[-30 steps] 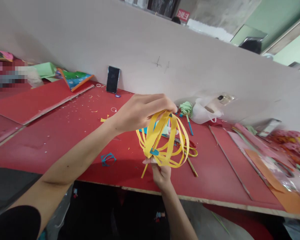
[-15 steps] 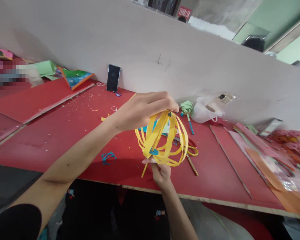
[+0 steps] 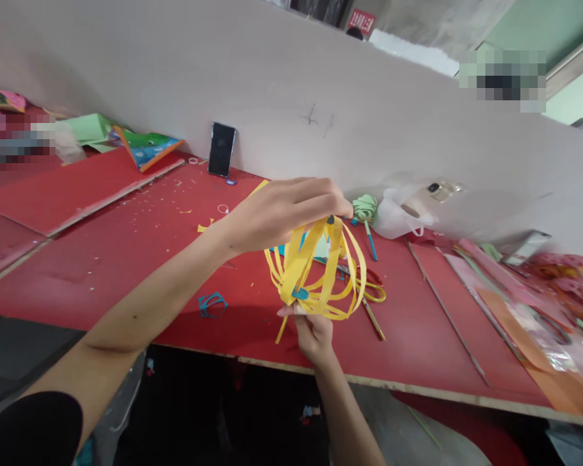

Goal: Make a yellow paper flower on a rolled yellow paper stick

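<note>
**Yellow strip ball held between two hands over the red table**

Red boards cover the tabletop (image 3: 126, 259), which runs along a pale partition wall (image 3: 272, 77). Above the near edge, roughly midway along it, a ball of looped yellow paper strips (image 3: 320, 272) hangs in the air between the person's two hands. The left hand (image 3: 282, 210) comes in from above and pinches the top of the ball, fingertips closed where the strips meet. The right hand (image 3: 313, 333) sits directly beneath, fingers closed on the bottom gathering, with one loose strip end trailing down past it. A small blue tab shows on the ball's lower left.

One white plastic bag (image 3: 398, 217) slumps at the far edge against the wall; what is inside I cannot tell. A coil of green paper (image 3: 364, 208) lies just beside it, touching a blue-handled stick (image 3: 369, 241). One black phone (image 3: 222, 150) leans upright on the wall. One blue paper cut-out (image 3: 212, 304) lies near the front edge, left of the hands. Toward the right end is a heap of pink and orange sheets (image 3: 529, 304); at the far left, a folded green and blue paper piece (image 3: 146, 149).
</note>
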Demonstrator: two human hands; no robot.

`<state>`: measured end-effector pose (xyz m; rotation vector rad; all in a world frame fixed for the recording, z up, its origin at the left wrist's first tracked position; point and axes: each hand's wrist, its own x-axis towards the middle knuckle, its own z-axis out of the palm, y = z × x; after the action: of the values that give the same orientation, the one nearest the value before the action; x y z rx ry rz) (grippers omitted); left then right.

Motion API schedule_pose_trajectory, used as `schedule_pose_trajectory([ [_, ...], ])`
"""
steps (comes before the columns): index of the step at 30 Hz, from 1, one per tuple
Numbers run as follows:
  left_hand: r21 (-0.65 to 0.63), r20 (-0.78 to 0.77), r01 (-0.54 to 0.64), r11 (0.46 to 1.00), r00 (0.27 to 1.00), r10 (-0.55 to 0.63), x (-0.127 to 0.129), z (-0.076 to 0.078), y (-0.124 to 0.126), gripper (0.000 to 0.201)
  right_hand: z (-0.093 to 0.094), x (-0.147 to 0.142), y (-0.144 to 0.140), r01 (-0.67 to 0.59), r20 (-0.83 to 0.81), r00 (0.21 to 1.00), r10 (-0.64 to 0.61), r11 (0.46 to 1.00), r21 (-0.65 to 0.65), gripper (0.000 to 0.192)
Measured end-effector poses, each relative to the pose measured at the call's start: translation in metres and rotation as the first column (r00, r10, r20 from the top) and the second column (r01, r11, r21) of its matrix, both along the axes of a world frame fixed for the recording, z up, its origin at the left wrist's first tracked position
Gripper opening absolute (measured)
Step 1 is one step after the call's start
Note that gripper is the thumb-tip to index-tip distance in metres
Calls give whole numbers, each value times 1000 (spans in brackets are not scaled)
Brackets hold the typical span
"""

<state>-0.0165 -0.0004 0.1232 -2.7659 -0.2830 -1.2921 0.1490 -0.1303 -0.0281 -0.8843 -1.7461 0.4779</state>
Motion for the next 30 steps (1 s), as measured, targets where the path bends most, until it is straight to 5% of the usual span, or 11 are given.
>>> schedule_pose_trajectory([
  [30, -49, -8, 8, 999, 1000, -8, -1, 2, 0, 26, -1, 1, 0, -12, -22, 1000, 11, 999, -31, 39],
])
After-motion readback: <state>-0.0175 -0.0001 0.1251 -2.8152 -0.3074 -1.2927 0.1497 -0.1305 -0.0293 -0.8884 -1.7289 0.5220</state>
